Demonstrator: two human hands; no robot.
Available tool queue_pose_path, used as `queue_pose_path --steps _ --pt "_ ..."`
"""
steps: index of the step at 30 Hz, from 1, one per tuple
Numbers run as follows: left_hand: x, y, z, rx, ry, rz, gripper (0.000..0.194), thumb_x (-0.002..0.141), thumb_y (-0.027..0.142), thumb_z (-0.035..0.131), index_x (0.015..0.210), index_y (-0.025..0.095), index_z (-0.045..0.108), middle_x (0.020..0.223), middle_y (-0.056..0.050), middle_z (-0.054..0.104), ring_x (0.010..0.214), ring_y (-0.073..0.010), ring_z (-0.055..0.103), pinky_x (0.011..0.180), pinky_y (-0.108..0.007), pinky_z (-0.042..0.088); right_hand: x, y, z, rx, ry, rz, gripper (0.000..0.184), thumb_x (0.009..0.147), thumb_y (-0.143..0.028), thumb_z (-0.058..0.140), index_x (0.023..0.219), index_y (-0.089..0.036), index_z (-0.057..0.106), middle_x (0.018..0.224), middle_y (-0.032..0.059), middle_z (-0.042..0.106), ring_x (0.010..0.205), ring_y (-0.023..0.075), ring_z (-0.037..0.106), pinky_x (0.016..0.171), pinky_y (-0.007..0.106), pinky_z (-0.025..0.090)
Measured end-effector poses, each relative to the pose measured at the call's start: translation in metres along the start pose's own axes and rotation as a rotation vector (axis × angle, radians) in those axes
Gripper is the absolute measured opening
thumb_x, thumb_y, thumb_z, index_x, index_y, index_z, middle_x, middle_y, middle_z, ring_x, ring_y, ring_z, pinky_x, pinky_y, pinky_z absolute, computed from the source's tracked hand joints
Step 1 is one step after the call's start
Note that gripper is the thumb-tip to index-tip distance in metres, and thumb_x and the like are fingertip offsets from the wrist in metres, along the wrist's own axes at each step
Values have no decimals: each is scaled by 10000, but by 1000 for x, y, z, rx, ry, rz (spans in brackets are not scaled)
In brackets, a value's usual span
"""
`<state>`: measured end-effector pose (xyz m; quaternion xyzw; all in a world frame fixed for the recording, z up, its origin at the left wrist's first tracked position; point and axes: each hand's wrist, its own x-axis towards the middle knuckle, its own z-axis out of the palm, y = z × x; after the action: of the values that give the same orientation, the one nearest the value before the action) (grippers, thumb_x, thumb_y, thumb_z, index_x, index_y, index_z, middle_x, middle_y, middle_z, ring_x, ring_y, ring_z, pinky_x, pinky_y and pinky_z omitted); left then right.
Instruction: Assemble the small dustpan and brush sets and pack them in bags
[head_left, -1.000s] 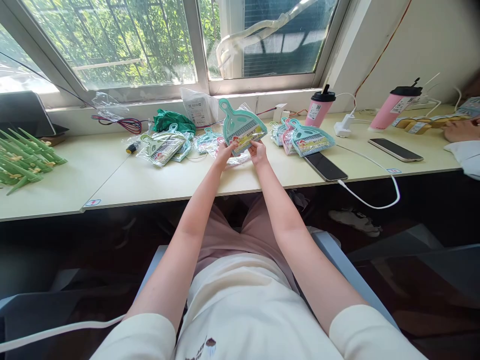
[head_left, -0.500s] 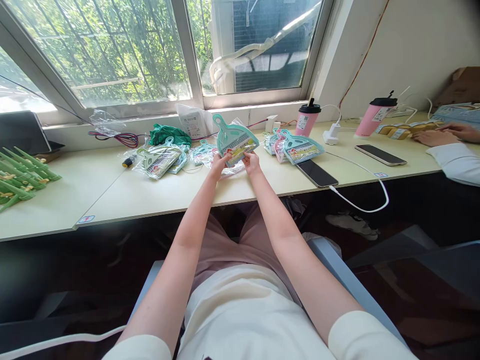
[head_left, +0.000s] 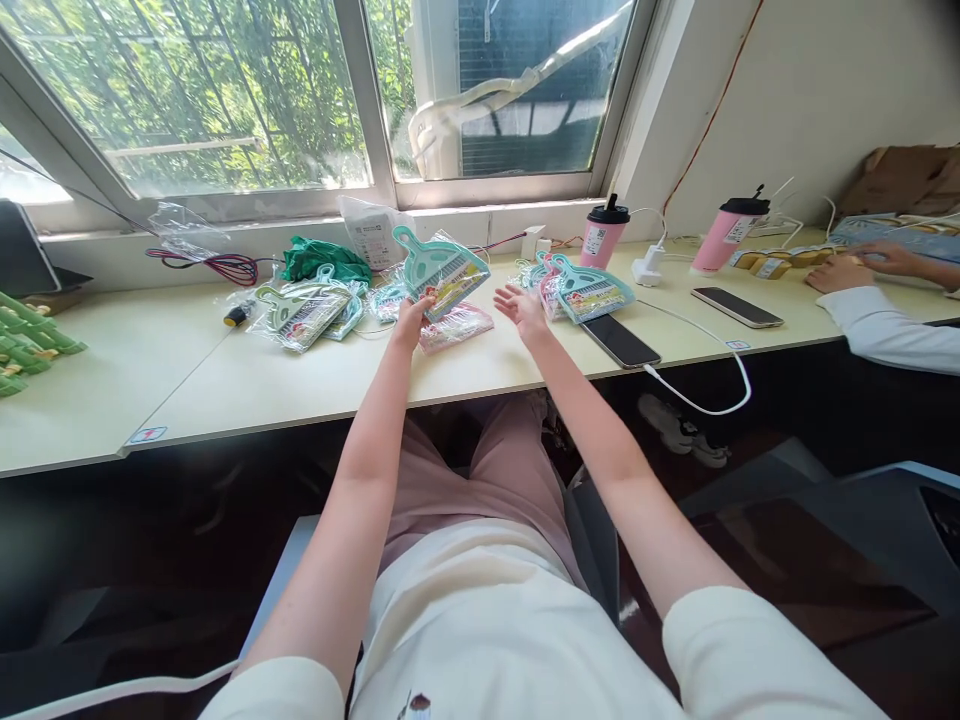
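My left hand (head_left: 414, 318) grips a teal mini dustpan (head_left: 442, 275) in clear packaging with a printed label, held tilted above the table. Beneath it lies a pink packaged set (head_left: 456, 328). My right hand (head_left: 523, 308) is off the dustpan, its fingers spread with nothing in them. Just right of that hand rests a pile of packaged dustpans, a teal one (head_left: 592, 290) on top. To the left sits another pile with a pale green dustpan (head_left: 300, 312).
A black phone (head_left: 621, 341) with a white cable lies on the table (head_left: 225, 390). Behind it stand a pink cup (head_left: 604, 235) and a white charger (head_left: 649, 266). Farther right are a second cup (head_left: 729, 237), another phone (head_left: 736, 306) and a co-worker's hands (head_left: 840, 272). A green bag (head_left: 324, 260) lies by the window.
My right hand has let go of the dustpan and moved right, fingers opening. My left hand keeps the dustpan and has shifted slightly left. The view has shifted a little.
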<state>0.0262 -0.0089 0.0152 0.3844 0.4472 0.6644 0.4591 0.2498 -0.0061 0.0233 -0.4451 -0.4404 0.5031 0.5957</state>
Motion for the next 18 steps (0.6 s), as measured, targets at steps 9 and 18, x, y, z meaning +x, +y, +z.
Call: queue_pose_path --steps 9,18 --pt "-2 -9 1 2 -238 -90 404 736 133 776 1092 181 590 907 -25 725 883 -206 788 783 -323 687 -9 -47 -78 -756 -431 -724 400 920 -265 802 1278 -415 702 1521 -31 664 1641 271 365 1394 621 71" --pt "-12 -2 4 85 -334 -168 273 787 120 736 1049 131 657 919 -54 734 914 -239 802 828 -360 701 -9 -45 -70 -715 -463 -730 245 842 -244 886 1034 -348 777 1252 -3 777 1502 358 532 1391 681 115"
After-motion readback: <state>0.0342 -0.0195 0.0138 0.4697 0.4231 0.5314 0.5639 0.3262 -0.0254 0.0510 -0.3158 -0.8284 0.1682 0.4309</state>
